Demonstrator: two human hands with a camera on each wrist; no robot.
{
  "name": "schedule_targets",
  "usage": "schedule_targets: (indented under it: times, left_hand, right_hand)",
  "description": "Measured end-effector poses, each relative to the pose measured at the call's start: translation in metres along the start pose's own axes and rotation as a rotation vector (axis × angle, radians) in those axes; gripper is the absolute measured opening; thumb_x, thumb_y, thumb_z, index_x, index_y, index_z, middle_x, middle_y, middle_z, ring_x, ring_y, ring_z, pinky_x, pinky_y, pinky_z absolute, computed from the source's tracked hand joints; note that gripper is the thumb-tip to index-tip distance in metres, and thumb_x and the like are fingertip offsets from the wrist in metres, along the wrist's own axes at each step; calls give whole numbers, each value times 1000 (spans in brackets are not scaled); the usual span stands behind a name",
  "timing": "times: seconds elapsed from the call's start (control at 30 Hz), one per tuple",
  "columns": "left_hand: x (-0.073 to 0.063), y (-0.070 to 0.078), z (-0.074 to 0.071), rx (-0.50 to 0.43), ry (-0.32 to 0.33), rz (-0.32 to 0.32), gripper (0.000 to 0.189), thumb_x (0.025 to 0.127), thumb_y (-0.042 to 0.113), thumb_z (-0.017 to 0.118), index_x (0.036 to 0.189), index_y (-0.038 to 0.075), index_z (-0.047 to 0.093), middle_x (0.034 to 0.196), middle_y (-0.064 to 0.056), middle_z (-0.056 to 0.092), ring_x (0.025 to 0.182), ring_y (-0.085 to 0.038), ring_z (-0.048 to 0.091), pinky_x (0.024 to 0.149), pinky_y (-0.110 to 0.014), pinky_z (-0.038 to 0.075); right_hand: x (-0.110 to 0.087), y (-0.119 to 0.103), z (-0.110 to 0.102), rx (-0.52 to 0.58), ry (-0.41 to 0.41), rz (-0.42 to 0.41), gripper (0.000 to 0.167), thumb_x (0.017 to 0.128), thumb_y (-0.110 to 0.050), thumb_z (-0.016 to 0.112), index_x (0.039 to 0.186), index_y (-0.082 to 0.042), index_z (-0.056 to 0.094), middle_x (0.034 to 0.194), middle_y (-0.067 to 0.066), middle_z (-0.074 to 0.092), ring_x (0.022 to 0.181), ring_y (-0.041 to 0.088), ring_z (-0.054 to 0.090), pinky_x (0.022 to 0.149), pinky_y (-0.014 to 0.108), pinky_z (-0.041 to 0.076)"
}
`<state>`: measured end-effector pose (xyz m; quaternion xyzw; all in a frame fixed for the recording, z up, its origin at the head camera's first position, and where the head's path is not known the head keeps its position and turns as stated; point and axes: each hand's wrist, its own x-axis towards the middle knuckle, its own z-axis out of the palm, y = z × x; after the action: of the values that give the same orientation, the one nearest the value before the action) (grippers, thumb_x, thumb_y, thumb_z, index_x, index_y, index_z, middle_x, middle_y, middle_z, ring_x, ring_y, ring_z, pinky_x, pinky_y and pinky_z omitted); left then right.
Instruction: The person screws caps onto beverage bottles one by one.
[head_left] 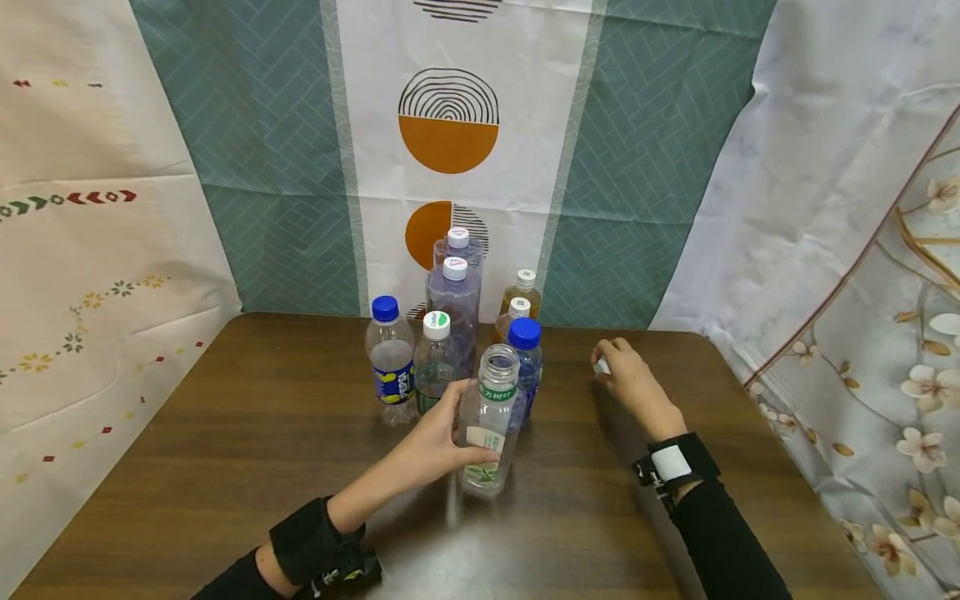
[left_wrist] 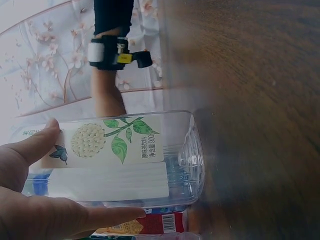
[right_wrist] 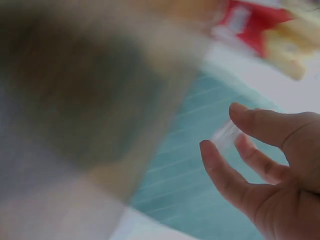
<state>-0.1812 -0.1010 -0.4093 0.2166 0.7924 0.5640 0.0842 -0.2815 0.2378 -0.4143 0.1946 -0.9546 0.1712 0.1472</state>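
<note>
My left hand [head_left: 437, 440] grips a clear plastic bottle [head_left: 491, 417] with a green and white label and an open mouth without a cap. It tilts slightly near the table's middle. In the left wrist view, the thumb and a finger lie along opposite sides of the bottle [left_wrist: 112, 137], whose label carries a white flower and green leaves. Over the table's right side, my right hand [head_left: 633, 390] pinches a small white bottle cap [head_left: 602, 366]. The right wrist view has the cap [right_wrist: 227, 134] between thumb and fingers, with its ribbed edge showing.
Behind the held bottle stand a blue-capped Pepsi bottle [head_left: 390, 367], a white-capped bottle [head_left: 435, 358], two tall purplish bottles, two white-capped amber bottles and another blue-capped bottle [head_left: 527, 354]. The wooden table [head_left: 225, 467] meets a patterned cloth [head_left: 262, 150] at the back.
</note>
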Motion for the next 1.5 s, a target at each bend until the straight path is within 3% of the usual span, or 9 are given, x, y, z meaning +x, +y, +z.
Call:
schedule_targets:
  times: [0.2,0.5,0.63,0.8,0.9,1.03,1.2,1.4,1.5]
  left_hand:
    - [1,0,-1,-1,-4,8,97,81,18,88,154,7,25,141,-17,53,124,-35,57,90,-46,57]
    - [1,-1,-1,47,6,-12,99,80,23,89,154,8,25,141,-16,54,125,-34,55,90,-48,55]
    - [2,-2,0,56,7,-11,100,80,24,90,154,7,25,141,-16,54,126,-35,55,90,-48,56]
    - [2,-1,-1,70,10,-6,100,80,24,90,154,7,26,140,-16,54,126,-35,55,91,-50,55]
    - [2,-1,-1,71,9,-5,99,80,24,89,154,7,25,140,-16,54,127,-36,55,95,-54,53]
    - [1,-1,-1,74,7,-4,99,80,24,89,154,6,25,141,-16,54,130,-37,53,100,-58,49]
    - [1,-1,-2,68,5,-4,99,80,24,89,154,6,25,139,-15,55,127,-35,55,100,-56,50]
    - [1,-2,-2,82,-1,-4,99,80,26,89,154,7,25,137,-14,56,122,-32,57,93,-52,54]
    - [1,-3,-2,78,-8,5,99,81,26,89,154,6,26,137,-14,56,122,-32,58,94,-52,53]
  right_hand:
    - [-3,-48,-26,77,114,16,31,90,-1,76,118,0,62,120,26,57,100,42,63,76,53,58]
    - [-19,-104,-57,121,292,-229,32,87,-4,80,117,-3,68,120,16,59,84,24,66,73,39,59]
    - [-25,-125,-66,135,365,-313,35,85,-5,83,117,-4,68,123,14,60,91,21,65,76,36,59]
    - [-26,-147,-69,208,441,-429,44,79,-6,87,117,-4,65,124,12,61,105,23,64,90,28,56]
    - [-25,-157,-70,299,479,-475,39,87,-17,82,118,-2,62,122,13,61,107,26,63,96,20,51]
    - [-21,-167,-71,380,524,-501,40,98,-35,68,119,-2,62,120,14,61,107,27,61,95,17,50]
    - [-14,-179,-69,486,504,-519,39,96,-32,70,118,-1,62,120,15,60,106,26,63,91,20,55]
    - [-7,-186,-60,607,426,-484,39,82,2,83,111,1,57,120,16,60,112,28,64,94,29,55]
    - [-6,-186,-55,606,411,-464,43,77,9,83,109,0,57,119,15,61,113,28,64,97,31,55]
